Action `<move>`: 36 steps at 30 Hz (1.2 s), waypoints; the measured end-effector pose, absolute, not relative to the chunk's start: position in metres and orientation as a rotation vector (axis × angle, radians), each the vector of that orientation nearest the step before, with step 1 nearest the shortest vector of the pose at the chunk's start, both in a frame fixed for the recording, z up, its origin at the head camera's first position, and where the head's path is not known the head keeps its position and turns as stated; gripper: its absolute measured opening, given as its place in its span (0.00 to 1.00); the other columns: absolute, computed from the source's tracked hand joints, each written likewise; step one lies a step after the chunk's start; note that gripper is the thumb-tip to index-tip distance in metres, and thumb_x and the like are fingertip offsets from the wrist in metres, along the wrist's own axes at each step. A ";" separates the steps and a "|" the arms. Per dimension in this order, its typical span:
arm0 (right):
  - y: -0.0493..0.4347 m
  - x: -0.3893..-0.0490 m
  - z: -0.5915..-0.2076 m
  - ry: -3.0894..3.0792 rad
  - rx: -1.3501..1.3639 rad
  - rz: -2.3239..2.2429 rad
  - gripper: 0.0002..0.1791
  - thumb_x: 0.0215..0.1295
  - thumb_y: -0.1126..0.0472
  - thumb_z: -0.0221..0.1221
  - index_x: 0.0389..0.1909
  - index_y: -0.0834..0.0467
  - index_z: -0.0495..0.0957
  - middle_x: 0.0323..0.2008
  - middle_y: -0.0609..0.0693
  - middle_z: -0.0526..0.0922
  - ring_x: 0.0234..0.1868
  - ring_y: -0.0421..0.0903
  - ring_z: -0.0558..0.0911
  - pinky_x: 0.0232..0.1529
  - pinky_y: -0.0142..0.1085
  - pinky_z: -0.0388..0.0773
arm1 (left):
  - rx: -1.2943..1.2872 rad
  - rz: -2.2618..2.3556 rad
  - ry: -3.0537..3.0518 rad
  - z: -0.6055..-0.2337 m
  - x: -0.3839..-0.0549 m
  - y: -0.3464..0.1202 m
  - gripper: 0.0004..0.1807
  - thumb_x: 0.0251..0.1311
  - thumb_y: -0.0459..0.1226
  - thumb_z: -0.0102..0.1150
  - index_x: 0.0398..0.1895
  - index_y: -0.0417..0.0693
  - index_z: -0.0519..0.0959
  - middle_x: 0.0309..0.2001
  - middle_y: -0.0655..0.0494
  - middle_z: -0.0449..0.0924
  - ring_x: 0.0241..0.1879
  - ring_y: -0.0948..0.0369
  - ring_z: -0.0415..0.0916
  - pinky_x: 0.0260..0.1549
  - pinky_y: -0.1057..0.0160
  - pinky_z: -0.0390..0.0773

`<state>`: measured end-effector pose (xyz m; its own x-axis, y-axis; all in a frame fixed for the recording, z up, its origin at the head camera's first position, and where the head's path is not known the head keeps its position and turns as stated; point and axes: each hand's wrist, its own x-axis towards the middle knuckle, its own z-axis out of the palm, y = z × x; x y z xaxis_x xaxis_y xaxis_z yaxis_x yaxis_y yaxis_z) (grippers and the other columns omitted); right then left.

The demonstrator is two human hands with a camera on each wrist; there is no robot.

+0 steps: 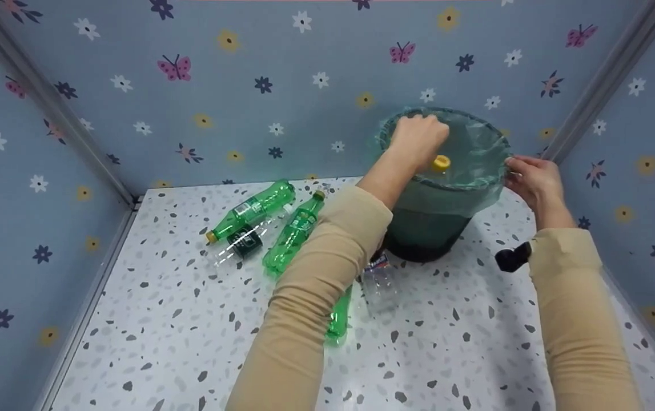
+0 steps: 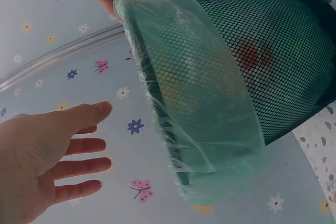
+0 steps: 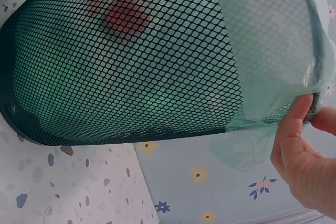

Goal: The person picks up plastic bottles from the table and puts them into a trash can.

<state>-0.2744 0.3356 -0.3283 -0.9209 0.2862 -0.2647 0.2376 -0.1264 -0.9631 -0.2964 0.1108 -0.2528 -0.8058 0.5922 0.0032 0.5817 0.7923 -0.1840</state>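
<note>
A black mesh trash bin (image 1: 427, 237) stands at the back right, lined with a translucent green trash bag (image 1: 455, 200) folded over its rim. My left hand (image 1: 418, 140) is above the bin's mouth in the head view. The left wrist view shows that same hand (image 2: 63, 163) apart from the bag, its fingers extended and holding nothing. A yellow bottle cap (image 1: 441, 164) shows inside the bin; the rest of that bottle is mostly hidden. My right hand (image 1: 538, 180) pinches the bin's rim and bag at the right side, thumb and fingers visible in the right wrist view (image 3: 307, 156).
Left of the bin lie a green bottle (image 1: 267, 200), a clear bottle with a dark label (image 1: 245, 241) and another green bottle (image 1: 290, 240). A green bottle (image 1: 338, 319) and a clear one (image 1: 378, 279) are partly behind my left sleeve. Patterned panels (image 1: 304, 85) enclose the speckled table (image 1: 161, 308).
</note>
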 end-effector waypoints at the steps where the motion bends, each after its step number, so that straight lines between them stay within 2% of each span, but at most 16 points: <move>1: 0.335 -0.274 -0.328 -2.046 -0.615 2.254 0.25 0.59 0.61 0.56 0.56 0.63 0.64 0.41 0.51 0.68 0.31 0.38 0.76 0.31 0.27 0.75 | -0.956 0.241 -2.916 -0.255 -0.296 0.109 0.18 0.61 0.42 0.48 0.55 0.54 0.71 0.49 0.57 0.71 0.48 0.58 0.69 0.49 0.59 0.68; 4: 0.335 -0.274 -0.328 -2.019 -0.626 2.268 0.15 0.58 0.61 0.56 0.46 0.60 0.69 0.41 0.51 0.68 0.31 0.38 0.77 0.31 0.27 0.76 | -0.946 0.163 -2.896 -0.262 -0.296 0.102 0.17 0.63 0.44 0.46 0.53 0.52 0.71 0.48 0.56 0.71 0.46 0.58 0.70 0.47 0.59 0.70; 6: 0.335 -0.273 -0.328 -2.006 -0.642 2.271 0.13 0.58 0.61 0.57 0.43 0.58 0.70 0.42 0.51 0.68 0.32 0.39 0.76 0.32 0.27 0.76 | -0.937 0.115 -2.869 -0.266 -0.295 0.098 0.18 0.63 0.45 0.46 0.53 0.50 0.71 0.48 0.55 0.72 0.46 0.58 0.70 0.46 0.60 0.70; 8: 0.335 -0.274 -0.328 -1.989 -0.653 2.283 0.17 0.57 0.62 0.57 0.48 0.59 0.69 0.43 0.51 0.68 0.33 0.40 0.76 0.32 0.27 0.76 | -0.916 0.069 -2.831 -0.271 -0.292 0.092 0.20 0.62 0.47 0.46 0.54 0.49 0.70 0.48 0.54 0.71 0.47 0.58 0.70 0.45 0.60 0.71; 11: 0.335 -0.275 -0.329 -1.991 -0.660 2.280 0.28 0.57 0.61 0.57 0.59 0.62 0.63 0.42 0.50 0.67 0.34 0.40 0.74 0.31 0.27 0.75 | -0.865 -0.017 -2.775 -0.277 -0.288 0.083 0.21 0.62 0.48 0.45 0.53 0.47 0.70 0.48 0.54 0.72 0.46 0.59 0.71 0.44 0.61 0.72; 13: 0.335 -0.275 -0.330 -1.991 -0.659 2.276 0.31 0.57 0.61 0.57 0.61 0.63 0.60 0.42 0.50 0.67 0.34 0.40 0.74 0.31 0.27 0.75 | -0.830 -0.093 -2.735 -0.282 -0.284 0.077 0.20 0.62 0.48 0.46 0.52 0.47 0.71 0.47 0.54 0.73 0.45 0.59 0.71 0.42 0.63 0.72; 17: 0.335 -0.276 -0.332 -1.989 -0.671 2.252 0.20 0.57 0.61 0.57 0.51 0.60 0.69 0.42 0.51 0.68 0.34 0.40 0.75 0.32 0.26 0.75 | -0.766 -0.281 -2.670 -0.293 -0.276 0.065 0.19 0.61 0.46 0.48 0.51 0.46 0.72 0.45 0.53 0.74 0.43 0.59 0.73 0.40 0.64 0.73; 19: 0.335 -0.275 -0.332 -1.977 -0.671 2.254 0.14 0.57 0.61 0.57 0.44 0.58 0.71 0.42 0.51 0.68 0.35 0.41 0.75 0.32 0.27 0.76 | -0.724 -0.361 -2.652 -0.300 -0.272 0.058 0.19 0.61 0.46 0.49 0.51 0.45 0.73 0.46 0.52 0.74 0.43 0.59 0.73 0.40 0.64 0.74; 21: 0.335 -0.276 -0.332 -1.978 -0.670 2.251 0.11 0.57 0.61 0.57 0.40 0.57 0.71 0.43 0.51 0.68 0.36 0.41 0.75 0.32 0.27 0.76 | -0.671 -0.426 -2.652 -0.306 -0.268 0.052 0.20 0.60 0.46 0.50 0.52 0.45 0.73 0.47 0.52 0.74 0.43 0.59 0.73 0.39 0.64 0.74; 26: 0.335 -0.276 -0.332 -1.980 -0.661 2.250 0.16 0.57 0.61 0.58 0.46 0.59 0.70 0.43 0.51 0.67 0.37 0.41 0.74 0.32 0.27 0.76 | -0.522 -0.550 -2.715 -0.323 -0.260 0.040 0.22 0.58 0.46 0.52 0.52 0.44 0.72 0.48 0.51 0.73 0.43 0.58 0.73 0.37 0.62 0.75; 31: 0.335 -0.277 -0.333 -1.978 -0.656 2.249 0.13 0.57 0.61 0.58 0.42 0.58 0.71 0.43 0.51 0.67 0.37 0.42 0.74 0.31 0.27 0.76 | -0.384 -0.695 -2.774 -0.345 -0.252 0.028 0.23 0.57 0.45 0.54 0.53 0.41 0.71 0.48 0.49 0.73 0.43 0.56 0.74 0.36 0.60 0.75; 36: 0.334 -0.277 -0.333 -2.019 -0.687 2.215 0.25 0.57 0.59 0.58 0.55 0.61 0.67 0.43 0.50 0.68 0.38 0.41 0.74 0.32 0.26 0.75 | -0.287 -0.778 -2.783 -0.370 -0.243 0.017 0.24 0.55 0.44 0.57 0.51 0.39 0.72 0.46 0.47 0.73 0.43 0.54 0.73 0.36 0.57 0.74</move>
